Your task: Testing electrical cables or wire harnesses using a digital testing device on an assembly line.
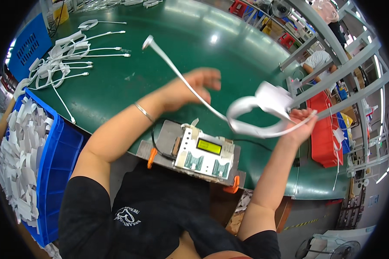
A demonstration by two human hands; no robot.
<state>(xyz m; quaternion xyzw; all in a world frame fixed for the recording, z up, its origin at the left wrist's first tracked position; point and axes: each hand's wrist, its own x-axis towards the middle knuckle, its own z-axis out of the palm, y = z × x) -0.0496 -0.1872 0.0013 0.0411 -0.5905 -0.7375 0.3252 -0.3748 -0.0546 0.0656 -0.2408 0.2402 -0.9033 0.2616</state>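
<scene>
My right hand (301, 125) is closed on a white cable (250, 129), coiled in a loop with a white paper label (273, 98) on it. One length of the cable runs up to the left, its connector end (148, 42) free in the air. That length crosses in front of my left hand (196, 86), whose fingers are stretched out and apart, holding nothing I can see. Just below my hands, a white test device (207, 157) with a small lit yellow-green screen sits on a metal plate fixed by orange clamps (231, 184).
Several coiled white cables (67, 54) lie on the green table (168, 21) at the left. A blue bin (52, 172) full of white paper strips stands there, beside another person's gloved hand (21, 87). Metal frame bars (354, 95) and a red bin (322, 149) are at the right.
</scene>
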